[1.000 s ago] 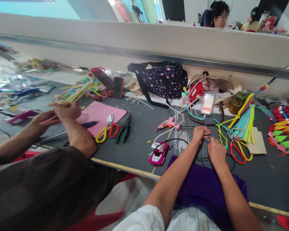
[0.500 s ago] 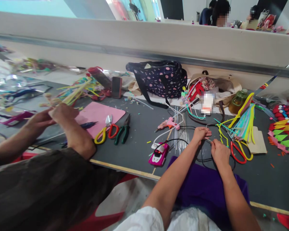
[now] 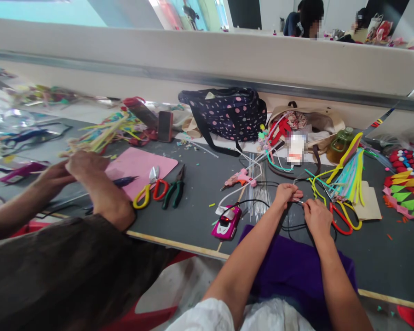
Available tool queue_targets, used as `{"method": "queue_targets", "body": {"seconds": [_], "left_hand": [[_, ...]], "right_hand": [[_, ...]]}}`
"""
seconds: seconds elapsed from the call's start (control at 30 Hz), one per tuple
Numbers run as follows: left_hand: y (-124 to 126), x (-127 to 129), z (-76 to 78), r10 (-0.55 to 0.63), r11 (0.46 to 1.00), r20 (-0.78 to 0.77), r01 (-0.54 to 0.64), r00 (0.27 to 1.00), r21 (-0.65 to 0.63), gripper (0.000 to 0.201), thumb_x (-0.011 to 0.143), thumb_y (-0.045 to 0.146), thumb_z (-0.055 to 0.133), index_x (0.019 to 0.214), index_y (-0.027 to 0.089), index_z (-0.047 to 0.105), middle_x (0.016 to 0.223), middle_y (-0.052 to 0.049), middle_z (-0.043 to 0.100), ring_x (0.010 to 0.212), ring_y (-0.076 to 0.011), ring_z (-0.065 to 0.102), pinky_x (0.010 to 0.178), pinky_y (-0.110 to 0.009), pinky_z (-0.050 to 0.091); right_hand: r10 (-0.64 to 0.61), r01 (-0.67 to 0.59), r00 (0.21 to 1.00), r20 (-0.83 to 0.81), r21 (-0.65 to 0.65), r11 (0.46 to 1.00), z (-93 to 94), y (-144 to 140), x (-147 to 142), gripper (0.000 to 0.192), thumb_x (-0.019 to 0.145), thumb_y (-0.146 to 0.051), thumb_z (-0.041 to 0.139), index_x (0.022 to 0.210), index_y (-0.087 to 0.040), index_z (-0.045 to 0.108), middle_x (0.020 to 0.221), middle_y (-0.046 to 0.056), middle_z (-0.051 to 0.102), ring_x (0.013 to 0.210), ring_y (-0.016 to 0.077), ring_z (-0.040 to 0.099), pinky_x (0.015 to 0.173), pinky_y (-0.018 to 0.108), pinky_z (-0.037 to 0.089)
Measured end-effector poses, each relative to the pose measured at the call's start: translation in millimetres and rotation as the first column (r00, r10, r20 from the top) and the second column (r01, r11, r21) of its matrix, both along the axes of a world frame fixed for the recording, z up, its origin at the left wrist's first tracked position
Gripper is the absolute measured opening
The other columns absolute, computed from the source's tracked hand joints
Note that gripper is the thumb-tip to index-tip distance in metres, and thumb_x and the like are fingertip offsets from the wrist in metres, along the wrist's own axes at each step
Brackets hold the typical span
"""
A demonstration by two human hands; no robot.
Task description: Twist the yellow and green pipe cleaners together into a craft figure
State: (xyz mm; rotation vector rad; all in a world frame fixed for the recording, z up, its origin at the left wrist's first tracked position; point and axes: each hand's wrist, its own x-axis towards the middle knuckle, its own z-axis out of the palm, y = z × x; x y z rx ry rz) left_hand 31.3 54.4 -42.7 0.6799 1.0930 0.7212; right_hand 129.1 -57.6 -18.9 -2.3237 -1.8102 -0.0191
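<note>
thin wire (image 3: 298, 201) sits pinched between my left hand (image 3: 285, 193) and right hand (image 3: 316, 217), fingertips closed on it above the grey table (image 3: 200, 193); i judge i'm mid-bend, needing a firm, even twist.

Matt dark table top (image 3: 200, 193), glossy pink plastic toy car (image 3: 227, 222), smooth purple cloth (image 3: 290, 271), thin metal wires (image 3: 257, 200)

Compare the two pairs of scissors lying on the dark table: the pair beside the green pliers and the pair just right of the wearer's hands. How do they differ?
The scissors by the pliers have one yellow and one red handle loop; the scissors by the right hand have red loops edged in yellow. The first pair shows its short silver blades and lies apart from any hand; the second pair's blades are hidden under pipe cleaners, and it lies close beside the right hand. Both lie flat with their handles toward the wearer.
</note>
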Motion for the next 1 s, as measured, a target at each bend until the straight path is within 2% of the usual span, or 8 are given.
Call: {"method": "queue_targets", "body": {"seconds": [0.2,0.67,1.0], "left_hand": [[-3,1,0.7,0.017,0.999,0.01,-0.017,1.0,0.029,0.012,0.076,0.019,0.065,0.074,0.01,0.058,0.066,-0.011,0.069,0.054,-0.0158,0.065,0.05,-0.023,0.051],[-5,3,-3.1,0.087,0.996,-0.026,-0.086,0.996,0.032,0.011,0.076,0.018,0.064,0.068,0.012,0.058,0.061,-0.009,0.068,0.053,-0.0161,0.065,0.051,-0.024,0.051],[-11,2,-5.5,0.11,0.993,-0.041,-0.109,0.993,0.034,0.008,0.075,0.017,0.062,0.07,0.012,0.057,0.065,-0.009,0.069,0.061,-0.0188,0.068,0.051,-0.024,0.052]], "right_hand": [[0.003,-0.005,0.999,0.038,0.036,0.999,-1.5,0,1,0.027,0.093,-0.036,0.046,0.08,-0.02,0.063,0.083,0.004,0.063,0.083,0.017,0.052,0.064,0.028,0.025],[-0.07,0.069,0.995,0.066,0.009,0.998,-0.5,2,0,0.027,0.09,-0.033,0.049,0.076,-0.018,0.067,0.08,0.007,0.069,0.084,0.0218,0.055,0.071,0.032,0.028],[-0.127,0.129,0.989,0.071,-0.023,0.991,-0.4,5,-6,0.025,0.09,-0.029,0.049,0.08,-0.017,0.067,0.08,0.009,0.069,0.085,0.0214,0.056,0.067,0.029,0.033]]}}
